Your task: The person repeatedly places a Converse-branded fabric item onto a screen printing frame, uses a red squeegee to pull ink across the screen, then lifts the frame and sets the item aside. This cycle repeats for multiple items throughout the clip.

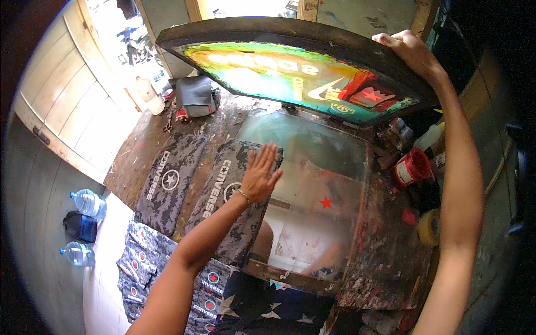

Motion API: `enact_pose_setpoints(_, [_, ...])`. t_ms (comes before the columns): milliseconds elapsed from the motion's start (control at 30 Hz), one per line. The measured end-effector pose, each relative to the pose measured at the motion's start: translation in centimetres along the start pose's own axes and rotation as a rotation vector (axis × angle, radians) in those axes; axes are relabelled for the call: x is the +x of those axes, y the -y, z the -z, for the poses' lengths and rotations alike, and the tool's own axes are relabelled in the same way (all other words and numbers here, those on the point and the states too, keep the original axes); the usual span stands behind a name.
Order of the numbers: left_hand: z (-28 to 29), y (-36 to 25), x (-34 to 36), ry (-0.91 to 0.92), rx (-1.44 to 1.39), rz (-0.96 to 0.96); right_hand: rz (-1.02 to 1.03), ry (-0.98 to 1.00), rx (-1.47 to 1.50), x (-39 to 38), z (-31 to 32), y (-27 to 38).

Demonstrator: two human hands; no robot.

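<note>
My right hand (408, 51) grips the top edge of a hinged dark-framed printing screen (268, 29), tilted up, with a colour-smeared mesh bearing light designs. My left hand (258, 174) lies with fingers stretched out on the right-hand dark camouflage fabric piece (206, 220), printed with white lettering and a circled star. A similar piece (156, 206) lies to its left. Beside my left hand, under the raised screen, is a shiny smooth board (301, 148) with a small red star (326, 203). Smaller printed camouflage pieces (137, 265) lie nearer, beside dark star-patterned fabric (257, 307).
A red tub (412, 166), tape roll (429, 229) and bottles line the right of the worn table. At its back left are scissors (167, 126) and a grey folded bundle (194, 96). A wooden door (64, 95) stands open at left, above two water jugs (89, 204).
</note>
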State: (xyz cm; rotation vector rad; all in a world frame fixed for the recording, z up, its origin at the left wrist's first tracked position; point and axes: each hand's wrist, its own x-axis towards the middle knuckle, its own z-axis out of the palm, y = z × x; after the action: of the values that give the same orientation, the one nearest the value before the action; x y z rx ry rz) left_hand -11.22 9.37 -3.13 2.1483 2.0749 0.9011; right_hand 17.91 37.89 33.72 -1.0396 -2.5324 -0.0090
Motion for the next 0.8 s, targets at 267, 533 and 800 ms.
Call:
enact_pose_setpoints(267, [10.4, 4.7, -13.7, 0.009, 0.243, 0.607, 0.016, -0.066, 0.023, -0.3, -0.6, 0.6])
enact_pose_setpoints(533, [10.1, 8.9, -15.4, 0.313, 0.157, 0.841, 0.008, -0.096, 0.037, -0.6, -1.1, 1.1])
enact_pose_setpoints(800, [10.6, 10.6, -13.9, 0.361, 0.154, 0.836, 0.011, -0.151, 0.012, -0.9, -1.2, 2.1])
